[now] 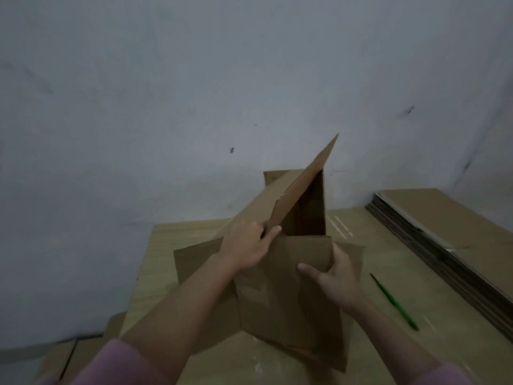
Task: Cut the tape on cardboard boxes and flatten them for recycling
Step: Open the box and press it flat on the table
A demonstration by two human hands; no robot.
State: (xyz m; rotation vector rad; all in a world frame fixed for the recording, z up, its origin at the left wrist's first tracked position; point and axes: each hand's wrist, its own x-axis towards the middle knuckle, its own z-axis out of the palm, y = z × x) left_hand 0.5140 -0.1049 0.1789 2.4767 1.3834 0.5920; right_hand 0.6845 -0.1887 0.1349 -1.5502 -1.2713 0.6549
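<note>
Box on table; cutter right; flattened stack far right

Scuffed grey-white wall behind light wooden table; dim light

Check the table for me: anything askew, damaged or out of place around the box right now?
Nothing looks damaged. The cardboard box is open, its flaps splayed, left hand pinching the raised flap, right hand gripping the near flap. The green cutter lies loose on the table to the right, apart from the stack of flattened boxes.
</note>
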